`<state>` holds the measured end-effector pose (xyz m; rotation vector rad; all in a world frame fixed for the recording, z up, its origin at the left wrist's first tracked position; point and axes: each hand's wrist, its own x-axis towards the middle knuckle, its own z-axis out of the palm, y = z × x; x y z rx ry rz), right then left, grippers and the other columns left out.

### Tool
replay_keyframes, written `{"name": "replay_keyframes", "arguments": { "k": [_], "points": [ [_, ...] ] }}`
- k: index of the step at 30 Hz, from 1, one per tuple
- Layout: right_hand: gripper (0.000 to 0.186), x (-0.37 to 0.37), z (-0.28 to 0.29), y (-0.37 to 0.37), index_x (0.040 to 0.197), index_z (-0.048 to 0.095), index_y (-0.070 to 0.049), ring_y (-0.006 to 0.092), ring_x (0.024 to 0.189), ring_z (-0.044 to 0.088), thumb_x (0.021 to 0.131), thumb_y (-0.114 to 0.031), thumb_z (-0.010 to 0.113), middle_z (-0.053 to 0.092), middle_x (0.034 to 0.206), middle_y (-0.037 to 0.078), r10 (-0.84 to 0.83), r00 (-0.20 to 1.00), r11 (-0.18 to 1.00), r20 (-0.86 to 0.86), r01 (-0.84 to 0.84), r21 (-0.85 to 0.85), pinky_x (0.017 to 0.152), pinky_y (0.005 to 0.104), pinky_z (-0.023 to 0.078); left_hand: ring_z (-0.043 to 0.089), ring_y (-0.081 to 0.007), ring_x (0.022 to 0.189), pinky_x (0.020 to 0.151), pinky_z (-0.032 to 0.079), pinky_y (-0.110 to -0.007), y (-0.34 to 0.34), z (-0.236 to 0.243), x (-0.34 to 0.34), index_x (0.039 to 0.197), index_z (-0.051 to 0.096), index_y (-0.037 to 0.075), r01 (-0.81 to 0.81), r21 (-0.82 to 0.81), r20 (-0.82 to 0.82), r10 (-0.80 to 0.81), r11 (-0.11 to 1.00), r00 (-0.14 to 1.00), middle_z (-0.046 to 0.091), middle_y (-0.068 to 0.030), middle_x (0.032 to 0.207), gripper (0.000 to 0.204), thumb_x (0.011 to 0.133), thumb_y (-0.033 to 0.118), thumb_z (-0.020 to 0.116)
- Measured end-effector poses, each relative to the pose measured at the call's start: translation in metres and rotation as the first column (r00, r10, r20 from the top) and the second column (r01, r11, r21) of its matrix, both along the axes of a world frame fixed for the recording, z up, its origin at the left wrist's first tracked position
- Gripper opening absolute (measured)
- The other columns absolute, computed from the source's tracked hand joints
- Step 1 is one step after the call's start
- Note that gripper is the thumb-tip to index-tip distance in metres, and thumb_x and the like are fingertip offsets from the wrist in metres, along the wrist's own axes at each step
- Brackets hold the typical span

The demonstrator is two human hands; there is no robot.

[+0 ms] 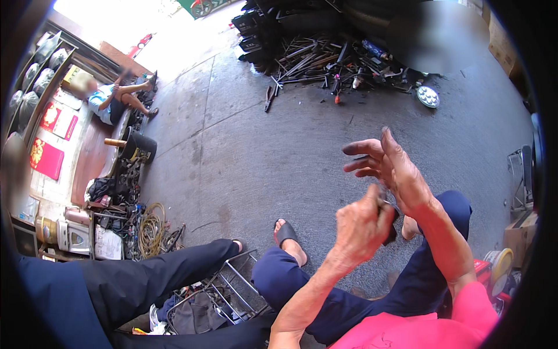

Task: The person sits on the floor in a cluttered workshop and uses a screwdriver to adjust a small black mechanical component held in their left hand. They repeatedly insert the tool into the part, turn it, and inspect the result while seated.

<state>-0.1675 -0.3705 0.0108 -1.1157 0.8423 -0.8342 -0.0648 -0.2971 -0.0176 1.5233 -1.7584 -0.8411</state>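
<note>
The dark thing (393,231) is small, blackish brown and mostly hidden, so its full shape and kind cannot be told. What shows of it is a dull, narrow lower end with an uneven outline, jutting out below the curled fingers. A small bright glint, apparently metallic, shows higher up by the thumb; whether it belongs to the same piece cannot be told.

The dark thing lies inside the left hand (363,224), which is curled into a fist around it, the thumb pressed along the top. Its exposed end sticks out on the right side of the fist, below the right wrist and above the gap between the knees of the navy trousers (282,279). The right hand (389,166) is raised just above and beyond the fist, spread, its grimy fingers bent loosely toward the left and one digit pointing up. It grips nothing that can be seen. The base of its palm is close to the left thumb; whether the two touch cannot be told.

Both hands are in the air over the grey ground (250,145). Well apart, farther out, lie a heap of metal tools (314,55) and a round, pale perforated disc (428,97).
</note>
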Motion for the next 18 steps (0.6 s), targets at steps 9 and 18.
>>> {"name": "replay_keyframes", "arguments": {
  "k": [9,18],
  "points": [
    [0.085,0.007,0.004,0.007,0.135,0.043,-0.001,0.0236,0.122,0.046,0.091,-0.069,0.017,0.045,0.138,0.014,0.143,0.972,0.989,0.184,-0.135,-0.057,0.106,0.0389,0.028,0.062,-0.0373,0.059,0.056,0.048,-0.047,0.010,-0.004,-0.012,0.082,0.058,-0.001,0.158,0.069,0.007,-0.158,0.985,0.987,0.062,-0.0179,0.062,0.023,0.087,0.021,0.055],
    [0.093,0.005,0.004,0.001,0.134,0.043,0.002,0.0291,0.118,0.051,0.086,-0.076,0.026,0.045,0.134,0.021,0.139,0.966,0.983,0.220,-0.162,0.090,0.101,0.0422,0.035,0.062,-0.0376,0.059,0.054,0.047,-0.048,0.014,-0.010,-0.014,0.091,0.052,-0.001,0.209,0.017,0.149,-0.209,0.978,0.967,0.062,-0.0206,0.071,0.022,0.085,0.020,0.056]
  ]
}}
